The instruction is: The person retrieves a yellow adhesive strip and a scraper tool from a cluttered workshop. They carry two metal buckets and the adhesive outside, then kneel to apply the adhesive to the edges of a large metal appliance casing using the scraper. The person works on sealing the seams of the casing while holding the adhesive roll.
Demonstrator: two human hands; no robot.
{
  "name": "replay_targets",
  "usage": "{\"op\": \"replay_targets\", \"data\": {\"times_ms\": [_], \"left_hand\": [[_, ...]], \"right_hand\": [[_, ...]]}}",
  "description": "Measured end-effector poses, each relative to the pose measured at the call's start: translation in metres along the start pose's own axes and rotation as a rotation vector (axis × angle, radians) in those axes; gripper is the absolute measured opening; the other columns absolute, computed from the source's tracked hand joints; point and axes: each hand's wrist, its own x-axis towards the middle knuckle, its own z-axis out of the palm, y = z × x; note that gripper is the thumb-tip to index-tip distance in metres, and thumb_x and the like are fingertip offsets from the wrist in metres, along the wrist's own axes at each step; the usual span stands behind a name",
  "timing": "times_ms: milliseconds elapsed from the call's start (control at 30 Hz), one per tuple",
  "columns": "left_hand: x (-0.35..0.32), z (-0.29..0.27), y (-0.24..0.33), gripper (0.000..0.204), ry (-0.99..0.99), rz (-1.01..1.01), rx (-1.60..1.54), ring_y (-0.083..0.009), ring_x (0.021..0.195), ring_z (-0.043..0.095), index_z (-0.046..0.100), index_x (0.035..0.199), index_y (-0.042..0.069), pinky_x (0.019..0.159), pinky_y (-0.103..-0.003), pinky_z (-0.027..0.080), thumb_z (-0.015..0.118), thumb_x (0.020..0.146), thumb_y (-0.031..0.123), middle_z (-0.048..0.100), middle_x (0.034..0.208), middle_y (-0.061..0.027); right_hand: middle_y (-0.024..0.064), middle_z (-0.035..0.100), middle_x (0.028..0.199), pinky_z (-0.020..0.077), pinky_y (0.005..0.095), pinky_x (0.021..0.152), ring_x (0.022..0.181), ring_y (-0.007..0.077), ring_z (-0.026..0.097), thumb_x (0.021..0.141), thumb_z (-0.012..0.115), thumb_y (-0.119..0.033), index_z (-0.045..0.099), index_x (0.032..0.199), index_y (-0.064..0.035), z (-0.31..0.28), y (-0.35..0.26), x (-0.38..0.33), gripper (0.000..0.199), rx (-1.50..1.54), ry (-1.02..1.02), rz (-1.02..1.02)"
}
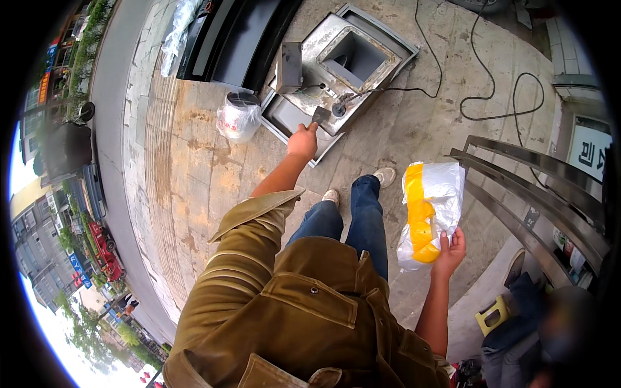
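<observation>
Right hand (451, 251) grips a white-and-yellow plastic bag (428, 213) by its lower edge, at the person's right: soft, light, probably slippery; better gathered at the neck. Left hand (302, 141) holds a scraper (320, 115) against the steel griddle (336, 71).

Colours, referenced to the grey metal panel (349, 71) on the tan, rust-stained paving (194, 168): the scraper (320, 115) at its near edge is dark grey. Left of the panel, a translucent white bag (238, 119) with red print. Right of it and nearer, a white bag (430, 210) with a yellow band. Nearest, an olive-brown jacket (291, 310) and blue jeans (362, 220).
</observation>
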Motion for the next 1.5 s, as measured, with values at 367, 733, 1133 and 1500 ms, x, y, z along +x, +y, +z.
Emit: {"op": "replay_targets", "data": {"times_ms": [367, 733, 1133, 1500], "left_hand": [[0.027, 0.024, 0.006, 0.041, -0.011, 0.068, 0.032, -0.0358, 0.072, 0.061, 0.047, 0.126, 0.016, 0.060, -0.047, 0.050, 0.048, 0.085, 0.014, 0.054, 0.095, -0.0166], [0.063, -0.047, 0.002, 0.043, 0.058, 0.352, 0.090, -0.0312, 0.066, 0.061, 0.054, 0.122, 0.018, 0.056, -0.041, 0.051, 0.050, 0.081, 0.007, 0.053, 0.090, -0.0118], [0.120, -0.067, -0.014, 0.040, -0.118, 0.662, 0.338, -0.0246, 0.065, 0.062, 0.055, 0.119, 0.012, 0.056, -0.036, 0.052, 0.051, 0.079, 0.008, 0.052, 0.088, -0.0104], [0.127, -0.060, -0.009, 0.037, -0.176, 0.672, 0.423, -0.0265, 0.059, 0.062, 0.055, 0.117, 0.008, 0.051, -0.037, 0.051, 0.051, 0.081, 0.010, 0.054, 0.086, -0.0146]], "right_hand": [[0.0128, 0.056, 0.114, 0.0414, 0.0289, 0.091, 0.104, 0.0181, 0.054, 0.084, 0.058, 0.002, 0.049, 0.118, 0.0060, 0.044, 0.006, 0.075, 0.036, -0.016, -0.111, 0.077], [0.0122, 0.059, 0.112, 0.0444, 0.0274, 0.087, 0.099, 0.0159, 0.057, 0.085, 0.058, 0.002, 0.049, 0.117, 0.0056, 0.064, 0.028, 0.072, 0.033, -0.227, -0.033, 0.029], [0.0136, 0.054, 0.113, 0.0394, 0.0312, 0.094, 0.106, 0.0199, 0.051, 0.084, 0.060, -0.001, 0.048, 0.117, 0.0077, 0.097, 0.010, 0.052, 0.036, -0.034, 0.005, 0.147], [0.0127, 0.059, 0.113, 0.0436, 0.0285, 0.089, 0.100, 0.0165, 0.057, 0.085, 0.057, 0.002, 0.049, 0.118, 0.0057, 0.116, 0.000, 0.057, 0.035, 0.036, -0.023, 0.140]]}}
